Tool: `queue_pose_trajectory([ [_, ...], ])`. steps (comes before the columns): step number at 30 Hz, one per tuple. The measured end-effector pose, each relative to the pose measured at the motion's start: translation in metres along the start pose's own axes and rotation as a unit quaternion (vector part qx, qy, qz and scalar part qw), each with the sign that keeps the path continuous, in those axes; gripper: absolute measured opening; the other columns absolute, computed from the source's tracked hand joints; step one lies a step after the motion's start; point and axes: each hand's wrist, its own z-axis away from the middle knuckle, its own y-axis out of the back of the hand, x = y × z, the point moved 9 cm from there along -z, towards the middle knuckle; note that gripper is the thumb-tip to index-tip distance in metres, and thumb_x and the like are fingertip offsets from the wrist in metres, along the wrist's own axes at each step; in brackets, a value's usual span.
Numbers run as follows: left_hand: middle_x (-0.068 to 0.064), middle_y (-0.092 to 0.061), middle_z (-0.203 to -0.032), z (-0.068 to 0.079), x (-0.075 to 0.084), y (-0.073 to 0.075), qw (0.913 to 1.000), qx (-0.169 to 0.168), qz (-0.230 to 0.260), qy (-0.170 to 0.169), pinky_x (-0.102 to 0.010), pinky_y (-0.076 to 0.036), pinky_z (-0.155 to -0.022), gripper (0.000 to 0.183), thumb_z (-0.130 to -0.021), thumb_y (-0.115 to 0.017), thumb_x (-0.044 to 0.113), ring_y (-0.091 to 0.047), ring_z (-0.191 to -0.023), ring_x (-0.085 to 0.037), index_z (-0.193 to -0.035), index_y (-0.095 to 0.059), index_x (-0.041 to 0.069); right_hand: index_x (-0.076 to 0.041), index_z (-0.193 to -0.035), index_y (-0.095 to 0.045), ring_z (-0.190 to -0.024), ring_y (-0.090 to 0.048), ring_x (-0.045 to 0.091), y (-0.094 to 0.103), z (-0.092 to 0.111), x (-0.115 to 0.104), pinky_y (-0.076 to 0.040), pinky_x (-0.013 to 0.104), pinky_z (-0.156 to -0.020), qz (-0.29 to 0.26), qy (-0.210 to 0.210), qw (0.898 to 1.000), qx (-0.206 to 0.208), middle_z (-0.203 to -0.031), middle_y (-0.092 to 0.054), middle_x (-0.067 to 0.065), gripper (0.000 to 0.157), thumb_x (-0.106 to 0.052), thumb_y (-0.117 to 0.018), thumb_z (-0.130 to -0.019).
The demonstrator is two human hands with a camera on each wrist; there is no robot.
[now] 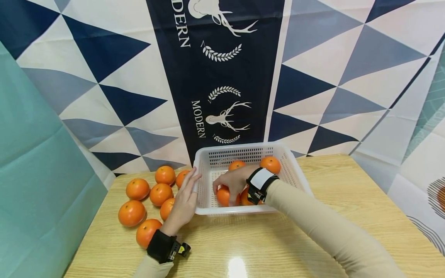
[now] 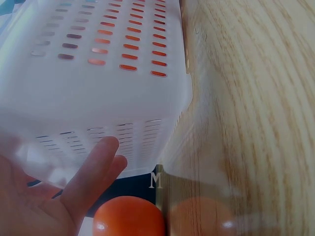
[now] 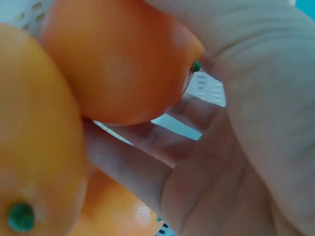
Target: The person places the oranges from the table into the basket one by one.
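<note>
Across the scene from ten to two o'clock, a triangle-patterned backdrop (image 1: 306,96) with a navy strip (image 1: 243,77) of white stag heads (image 1: 215,119) and the word MODERN. Down the nine o'clock side, a plain teal cloth (image 1: 38,173). Filling the lower part round six o'clock, a wood-grain tabletop (image 1: 215,243). Standing on it, close to the backdrop, a white perforated plastic basket (image 1: 215,211). Reaching into the basket from four o'clock, the right hand (image 1: 235,180), grasping an orange (image 3: 120,59) with thumb and fingers curled round it, at the basket's eight o'clock. Laid against the basket's nine o'clock rim, the left hand (image 1: 185,201), released, fingers straight. Strapped below each hand, a black band (image 1: 162,245) with a small camera (image 1: 183,249). On the tabletop, from eight to nine o'clock of the basket, seven loose oranges (image 1: 137,189), the lowest close beside the left band. Inside the basket, three more oranges (image 1: 270,165): at eleven, two and six o'clock, the last partly behind the right band
</note>
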Motion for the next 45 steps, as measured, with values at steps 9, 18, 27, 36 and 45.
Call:
queue_pose_trajectory([
  [9, -0.012, -0.027, -0.166, -0.001, 0.002, 0.000, 1.0000, 0.002, -0.002, 0.000, -0.063, -0.038, -0.112, 0.051, -0.093, -0.040, -0.001, -0.036, -0.145, -0.034, -0.142, -0.051, 0.005, -0.033, -0.116, -0.060, -0.096, -0.057, 0.015, -0.002, 0.000, 0.000, -0.052, 0.033, -0.082, 0.000, 0.009, 1.000, -0.002, -0.104, -0.062, -0.005, 0.052, -0.029, -0.088, -0.072],
  [18, -0.011, -0.026, -0.166, 0.000, 0.000, 0.000, 1.0000, -0.001, -0.003, 0.003, -0.063, -0.038, -0.111, 0.051, -0.094, -0.040, 0.000, -0.036, -0.146, -0.035, -0.143, -0.050, 0.005, -0.026, -0.126, -0.060, -0.100, -0.057, 0.015, -0.002, -0.003, -0.001, -0.052, 0.033, -0.091, -0.010, 0.025, 1.000, -0.013, -0.113, -0.063, -0.003, 0.060, -0.025, -0.087, -0.073],
  [27, -0.010, -0.026, -0.166, 0.000, 0.000, 0.000, 1.0000, -0.002, -0.003, 0.008, -0.062, -0.038, -0.112, 0.049, -0.096, -0.039, 0.002, -0.035, -0.146, -0.034, -0.144, -0.050, 0.006, -0.032, -0.135, -0.056, -0.108, -0.056, 0.017, 0.012, 0.013, 0.005, -0.053, 0.037, -0.095, -0.039, -0.003, 0.999, 0.006, -0.134, -0.058, 0.001, 0.070, -0.039, -0.086, -0.072],
  [36, -0.014, -0.027, -0.165, 0.000, -0.001, 0.001, 1.0000, 0.005, -0.006, -0.003, -0.064, -0.040, -0.109, 0.050, -0.094, -0.040, 0.000, -0.037, -0.145, -0.036, -0.143, -0.050, 0.005, -0.034, -0.135, -0.055, -0.105, -0.064, 0.021, 0.045, 0.031, 0.004, -0.055, 0.039, -0.095, -0.046, 0.036, 0.998, 0.030, -0.144, -0.055, 0.009, 0.068, -0.038, -0.085, -0.074],
  [45, -0.011, -0.025, -0.166, 0.000, -0.002, -0.001, 1.0000, -0.003, -0.004, 0.007, -0.063, -0.040, -0.110, 0.050, -0.096, -0.039, 0.003, -0.035, -0.146, -0.036, -0.144, -0.049, 0.006, -0.027, -0.134, -0.060, -0.123, -0.057, 0.028, 0.054, 0.060, 0.015, -0.050, 0.044, -0.106, -0.065, 0.051, 0.994, 0.076, -0.140, -0.058, -0.002, 0.056, -0.047, -0.074, -0.084],
])
